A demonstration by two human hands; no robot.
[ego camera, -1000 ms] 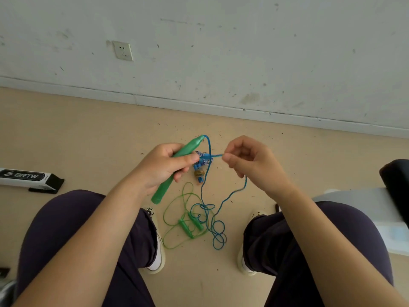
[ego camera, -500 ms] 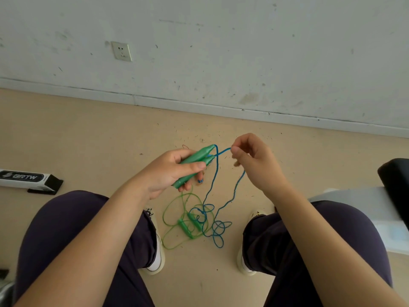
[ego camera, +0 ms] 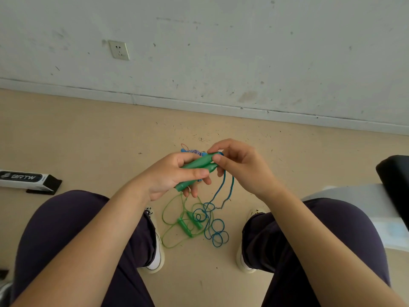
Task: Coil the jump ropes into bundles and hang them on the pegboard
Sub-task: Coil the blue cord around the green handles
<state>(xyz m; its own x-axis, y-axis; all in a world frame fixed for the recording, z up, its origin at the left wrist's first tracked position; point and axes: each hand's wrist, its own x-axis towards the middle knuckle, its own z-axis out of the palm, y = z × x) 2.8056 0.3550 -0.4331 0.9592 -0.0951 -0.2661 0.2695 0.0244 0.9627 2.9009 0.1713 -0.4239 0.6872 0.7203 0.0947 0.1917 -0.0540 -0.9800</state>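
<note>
Green paired handles [ego camera: 198, 166] lie gripped in the left hand [ego camera: 174, 176], the right hand [ego camera: 239, 165] pinching their tips at 3 o'clock, blue rope [ego camera: 218, 196] dangling toward 6 o'clock.

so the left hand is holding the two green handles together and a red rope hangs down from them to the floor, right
Not quite: the head view shows the rope hanging down is blue, not red. The left hand does hold the two green handles together, and the rope reaches the floor.
</note>
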